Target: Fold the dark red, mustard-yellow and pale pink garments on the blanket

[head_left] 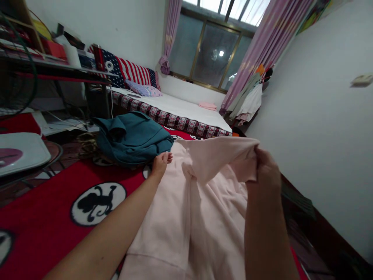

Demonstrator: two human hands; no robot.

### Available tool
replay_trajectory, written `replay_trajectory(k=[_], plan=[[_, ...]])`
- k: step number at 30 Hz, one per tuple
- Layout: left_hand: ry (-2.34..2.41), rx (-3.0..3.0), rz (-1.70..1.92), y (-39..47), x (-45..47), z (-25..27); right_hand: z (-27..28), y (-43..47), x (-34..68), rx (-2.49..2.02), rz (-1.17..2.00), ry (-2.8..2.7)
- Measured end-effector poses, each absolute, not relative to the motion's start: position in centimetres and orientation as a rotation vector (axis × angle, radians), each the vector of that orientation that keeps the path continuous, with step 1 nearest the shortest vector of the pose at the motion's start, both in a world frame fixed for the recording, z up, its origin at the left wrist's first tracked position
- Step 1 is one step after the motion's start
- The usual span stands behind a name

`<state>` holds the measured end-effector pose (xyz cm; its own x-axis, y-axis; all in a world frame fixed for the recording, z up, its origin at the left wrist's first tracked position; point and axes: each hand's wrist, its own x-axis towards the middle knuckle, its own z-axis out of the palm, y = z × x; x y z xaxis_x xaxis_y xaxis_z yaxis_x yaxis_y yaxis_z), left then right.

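Observation:
A pale pink garment (171,217) of soft cloth lies spread out in front of me, with loose folds down its middle. My right hand (266,163) is closed on its far right end, holding that part raised so the cloth stretches across to the left. My left hand (161,163) is at the garment's far left edge, fingers loosely curled and apart; no cloth shows in them. Just beyond my left hand sits a heaped dark teal garment (134,136).
Beneath lies a red blanket (46,217) with black-and-white monkey roundels. At left are a cluttered desk (58,66) and a stool (23,153). A bed (180,101) with pillows stands below the window at the back. Clothes (250,101) hang by the right wall.

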<state>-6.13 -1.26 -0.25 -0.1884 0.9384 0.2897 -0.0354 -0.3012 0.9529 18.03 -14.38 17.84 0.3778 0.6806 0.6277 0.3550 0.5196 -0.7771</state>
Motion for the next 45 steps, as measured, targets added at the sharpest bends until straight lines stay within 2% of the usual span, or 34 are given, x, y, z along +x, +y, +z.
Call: replay_trajectory(k=[4,8,13,21,27,31,34,36,40,45], plan=[[1.081,1.219,1.59,-1.4,-6.3,-0.2,16.2,-18.1,10.7,-1.082,0.503,-1.634],[1.083,1.238,1.569,-1.6,-6.4,-0.1,14.3,-21.3,5.9,-1.212,0.367,-2.272],[1.102,1.255,1.56,-1.5,-6.5,0.0,12.4,-22.2,5.0,-0.898,0.37,-2.853],[1.131,1.316,1.537,-1.2,-6.1,-0.5,11.8,-16.4,11.9,-1.409,0.152,-2.527],[1.306,1.7,1.365,-2.2,-5.9,0.2,9.3,-14.5,12.7,-1.252,0.562,-2.559],[1.385,1.88,1.286,-2.6,-6.0,0.5,8.8,-13.9,11.9,-1.33,0.529,-2.516],[1.398,1.912,1.285,-2.5,-6.1,0.4,10.9,-14.4,13.4,-1.422,0.556,-2.607],[1.405,1.91,1.288,-2.5,-6.1,0.4,12.8,-15.2,14.9,-1.534,0.469,-2.658],[1.417,1.898,1.296,-2.4,-6.0,0.3,15.6,-17.6,16.0,-1.768,0.081,-2.593],[1.407,1.894,1.301,-2.5,-6.1,0.4,15.3,-19.7,12.2,-1.509,-0.089,-2.74]])
